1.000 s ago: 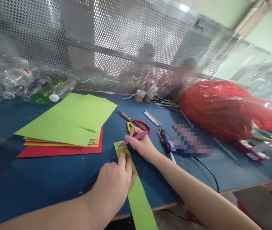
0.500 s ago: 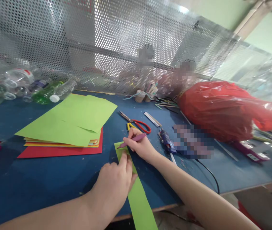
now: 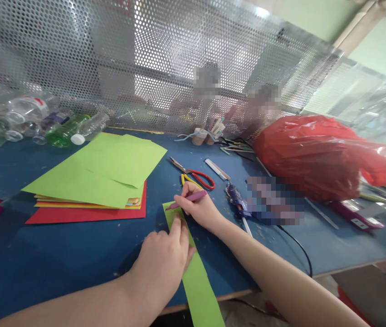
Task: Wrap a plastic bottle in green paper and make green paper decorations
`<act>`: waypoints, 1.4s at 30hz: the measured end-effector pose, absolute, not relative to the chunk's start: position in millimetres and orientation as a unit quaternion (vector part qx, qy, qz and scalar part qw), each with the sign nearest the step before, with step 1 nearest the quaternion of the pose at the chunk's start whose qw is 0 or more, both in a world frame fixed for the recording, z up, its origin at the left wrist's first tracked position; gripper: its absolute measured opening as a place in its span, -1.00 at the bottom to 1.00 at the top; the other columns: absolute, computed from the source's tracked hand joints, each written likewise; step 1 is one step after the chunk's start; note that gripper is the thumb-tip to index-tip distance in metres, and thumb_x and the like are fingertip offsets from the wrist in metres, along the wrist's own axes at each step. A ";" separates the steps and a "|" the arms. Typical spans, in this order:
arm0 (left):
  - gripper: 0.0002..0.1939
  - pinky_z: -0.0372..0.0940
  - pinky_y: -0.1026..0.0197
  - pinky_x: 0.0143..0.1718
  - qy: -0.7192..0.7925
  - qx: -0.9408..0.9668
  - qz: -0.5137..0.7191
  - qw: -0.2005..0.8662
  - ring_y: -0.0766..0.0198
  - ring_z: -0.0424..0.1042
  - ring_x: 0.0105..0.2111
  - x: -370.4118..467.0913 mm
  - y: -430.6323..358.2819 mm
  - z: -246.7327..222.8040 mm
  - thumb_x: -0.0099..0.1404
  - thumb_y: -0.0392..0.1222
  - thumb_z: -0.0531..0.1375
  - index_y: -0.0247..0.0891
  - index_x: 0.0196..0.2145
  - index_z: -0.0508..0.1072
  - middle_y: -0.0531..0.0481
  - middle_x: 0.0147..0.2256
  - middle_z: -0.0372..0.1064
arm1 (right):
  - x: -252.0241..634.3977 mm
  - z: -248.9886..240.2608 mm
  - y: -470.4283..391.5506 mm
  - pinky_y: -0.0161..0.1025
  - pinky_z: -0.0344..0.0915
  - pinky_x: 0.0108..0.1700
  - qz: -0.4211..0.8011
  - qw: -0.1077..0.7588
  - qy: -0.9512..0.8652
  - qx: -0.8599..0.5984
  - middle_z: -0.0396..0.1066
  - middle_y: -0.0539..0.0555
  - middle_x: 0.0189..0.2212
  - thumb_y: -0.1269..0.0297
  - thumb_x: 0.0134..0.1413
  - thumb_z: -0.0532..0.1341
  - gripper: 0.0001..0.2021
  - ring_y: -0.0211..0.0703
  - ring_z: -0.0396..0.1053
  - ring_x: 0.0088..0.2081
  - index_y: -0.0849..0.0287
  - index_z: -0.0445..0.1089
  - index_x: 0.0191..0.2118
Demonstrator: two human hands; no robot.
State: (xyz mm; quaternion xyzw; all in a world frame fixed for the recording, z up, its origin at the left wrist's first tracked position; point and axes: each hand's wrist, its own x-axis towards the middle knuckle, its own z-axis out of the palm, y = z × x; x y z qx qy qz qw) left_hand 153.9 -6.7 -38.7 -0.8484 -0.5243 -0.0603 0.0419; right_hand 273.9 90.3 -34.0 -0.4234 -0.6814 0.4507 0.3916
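Green paper strip (image 3: 202, 284), lower centre of the frame, needs pressure from the left hand (image 3: 164, 252), fingers loosely extended, apparently gripping nothing, while the right hand (image 3: 200, 211), pinched round a purple pen (image 3: 197, 196), should guide its tip lightly.

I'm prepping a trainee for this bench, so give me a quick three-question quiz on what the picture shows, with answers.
1. Multiple choice: What does the right hand hold?
A) a green bottle
B) a purple pen
C) a paper cup

2. True or false: The left hand touches the green paper strip.

3. Fill in the blank: The scissors have one red handle and one ____ handle.

Key:
1. B, a purple pen
2. True
3. yellow
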 end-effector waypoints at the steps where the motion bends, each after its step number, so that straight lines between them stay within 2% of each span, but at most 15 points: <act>1: -0.57 0.42 0.09 -0.55 -0.524 -0.849 -0.059 0.040 0.15 0.49 -0.52 153.8 -6.6 -38.8 0.35 -0.18 0.00 -0.39 0.11 0.35 -0.27 0.08 0.35 | 273.6 -34.2 90.2 -0.38 -0.01 -0.59 0.447 0.398 -0.679 -0.426 0.09 -0.21 -0.73 0.25 -0.02 0.23 -0.74 -0.38 0.07 -0.69 0.10 0.11 -0.54; 17: -0.61 0.42 0.08 -0.57 -0.525 -0.847 -0.067 0.050 0.13 0.49 -0.53 153.9 -6.8 -39.5 0.33 -0.19 0.04 -0.35 0.06 0.40 -0.25 0.05 0.38 | 275.1 -34.3 92.2 -0.33 -0.02 -0.50 0.325 0.455 -0.684 -0.469 0.02 -0.15 -0.65 0.33 -0.12 0.15 -0.78 -0.32 -0.01 -0.57 0.11 0.05 -0.60; 27: -0.61 0.42 0.08 -0.56 -0.522 -0.848 -0.074 0.061 0.13 0.50 -0.53 152.8 -6.0 -42.4 0.33 -0.18 0.04 -0.33 0.06 0.40 -0.28 0.06 0.36 | 277.4 -32.5 93.3 -0.31 -0.08 -0.51 0.311 0.471 -0.681 -0.467 -0.05 -0.15 -0.66 0.35 -0.18 0.11 -0.78 -0.30 -0.07 -0.57 0.09 -0.01 -0.61; 42: -0.59 0.43 0.06 -0.52 -0.521 -0.851 -0.052 0.040 0.10 0.51 -0.49 152.5 -5.5 -36.5 0.35 -0.19 -0.01 -0.35 0.09 0.38 -0.32 0.08 0.34 | 281.5 -28.4 94.5 -0.29 -0.08 -0.49 0.322 0.453 -0.682 -0.476 -0.04 -0.14 -0.65 0.39 -0.17 0.10 -0.78 -0.30 -0.06 -0.56 0.10 0.00 -0.63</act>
